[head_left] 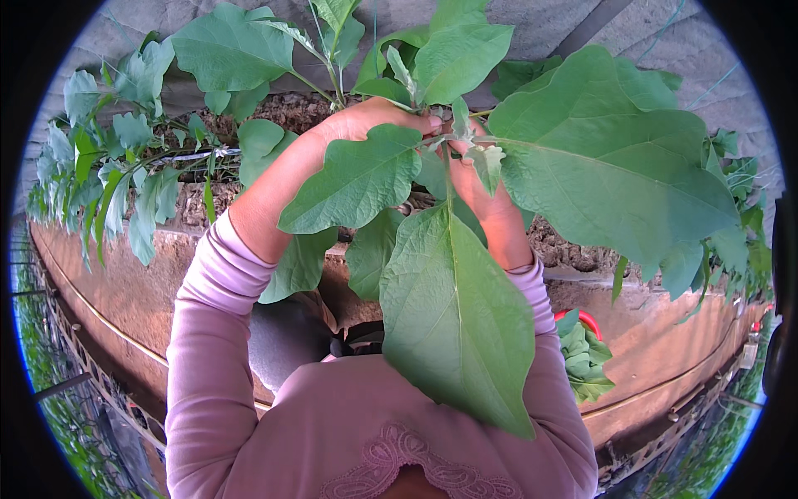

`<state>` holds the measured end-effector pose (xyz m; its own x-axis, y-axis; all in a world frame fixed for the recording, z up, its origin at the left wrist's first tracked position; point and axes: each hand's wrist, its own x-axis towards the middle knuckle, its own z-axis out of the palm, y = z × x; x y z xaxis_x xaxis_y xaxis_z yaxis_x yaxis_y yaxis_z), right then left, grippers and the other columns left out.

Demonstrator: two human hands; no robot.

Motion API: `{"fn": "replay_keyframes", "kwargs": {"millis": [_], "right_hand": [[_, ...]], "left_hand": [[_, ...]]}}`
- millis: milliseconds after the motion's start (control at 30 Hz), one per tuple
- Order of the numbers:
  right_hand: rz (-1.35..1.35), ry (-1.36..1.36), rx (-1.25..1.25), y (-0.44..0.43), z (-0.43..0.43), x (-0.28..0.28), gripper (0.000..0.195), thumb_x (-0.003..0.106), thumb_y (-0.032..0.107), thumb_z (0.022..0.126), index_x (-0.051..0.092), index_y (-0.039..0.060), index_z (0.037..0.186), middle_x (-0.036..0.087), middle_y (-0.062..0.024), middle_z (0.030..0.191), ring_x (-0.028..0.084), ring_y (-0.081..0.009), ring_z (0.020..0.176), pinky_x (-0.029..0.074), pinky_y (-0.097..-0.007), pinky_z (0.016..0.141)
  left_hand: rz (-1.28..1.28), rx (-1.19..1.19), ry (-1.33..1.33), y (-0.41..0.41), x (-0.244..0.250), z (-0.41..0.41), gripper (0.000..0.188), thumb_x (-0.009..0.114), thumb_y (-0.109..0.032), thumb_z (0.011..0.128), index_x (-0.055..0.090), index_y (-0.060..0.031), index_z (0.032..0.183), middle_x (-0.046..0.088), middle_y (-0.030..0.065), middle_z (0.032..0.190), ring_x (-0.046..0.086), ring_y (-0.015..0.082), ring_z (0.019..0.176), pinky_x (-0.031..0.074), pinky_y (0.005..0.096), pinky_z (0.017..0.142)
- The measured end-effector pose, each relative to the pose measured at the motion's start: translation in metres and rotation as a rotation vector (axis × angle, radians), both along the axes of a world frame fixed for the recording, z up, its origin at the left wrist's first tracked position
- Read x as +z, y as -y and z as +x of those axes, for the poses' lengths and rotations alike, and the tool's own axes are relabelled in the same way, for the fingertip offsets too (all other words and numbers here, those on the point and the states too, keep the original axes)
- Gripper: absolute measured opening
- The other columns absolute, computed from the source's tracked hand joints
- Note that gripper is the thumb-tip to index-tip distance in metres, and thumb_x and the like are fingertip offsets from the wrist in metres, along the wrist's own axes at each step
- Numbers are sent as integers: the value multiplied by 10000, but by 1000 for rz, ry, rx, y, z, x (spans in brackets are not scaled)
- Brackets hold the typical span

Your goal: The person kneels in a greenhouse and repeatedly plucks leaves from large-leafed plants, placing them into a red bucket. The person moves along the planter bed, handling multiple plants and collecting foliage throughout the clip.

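Note:
An eggplant plant with broad leaves (458,299) rises in front of me, its young top (462,125) between my hands. My left hand (383,118) reaches in from the left, thumb and fingertips closed at the stem just beneath the small top leaves. From below right, my right hand (469,165) comes up to the same spot, its fingers bent close to the stem. Leaves cover much of the right fingers, so their grip cannot be made out. One large leaf (611,150) spreads to the right, and another hangs over my chest.
More eggplant plants (134,143) grow along the soil bed (561,249) on both sides. Thin green strings (375,37) hang near the stems. On the right, a red-rimmed container (586,321) holds picked leaves (585,362). A pale hose (106,318) runs along the brown ground.

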<state>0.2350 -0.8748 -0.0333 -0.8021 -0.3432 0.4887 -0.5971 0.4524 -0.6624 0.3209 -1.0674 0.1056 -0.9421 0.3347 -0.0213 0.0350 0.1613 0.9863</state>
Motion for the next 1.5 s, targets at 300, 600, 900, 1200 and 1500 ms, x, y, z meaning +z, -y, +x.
{"fn": "replay_keyframes", "kwargs": {"millis": [300,600,900,1200,1500], "right_hand": [[39,371,246,-23,40,18,681,571,427,922,346,-8,1394,571,-121,1215,528,-231,1144,455,-346,940],[-204,95,-154,-88,181,-53,269,479,147,980,620,-45,1104,640,-72,878,586,-153,730,481,-314,673],[786,697,-803,-351,284,-126,433,589,275,900,521,-30,1199,608,-293,1065,585,-475,975,475,-520,822],[223,257,-469,-214,153,-4,246,569,128,923,621,18,1136,675,-178,963,661,-232,841,506,-317,744],[-249,222,-11,-61,31,104,197,551,78,931,651,-19,1070,695,-62,945,604,-81,779,490,-235,705]], "left_hand": [[674,498,404,4,-90,31,194,419,-166,1003,540,-24,1055,608,85,891,566,98,721,520,259,601],[-279,-196,-366,-116,-128,108,314,630,-94,783,561,12,1070,637,222,980,622,391,904,513,422,781],[-273,31,-649,-65,-139,35,380,653,-181,808,590,-25,1149,615,170,1141,586,326,1048,469,390,911],[305,377,-549,-32,-174,-179,476,706,-201,803,527,-6,1198,595,113,1070,566,206,942,488,334,841],[107,438,-644,-17,-84,-52,334,759,-136,800,604,-60,1086,642,13,926,592,111,817,503,256,750]]}}
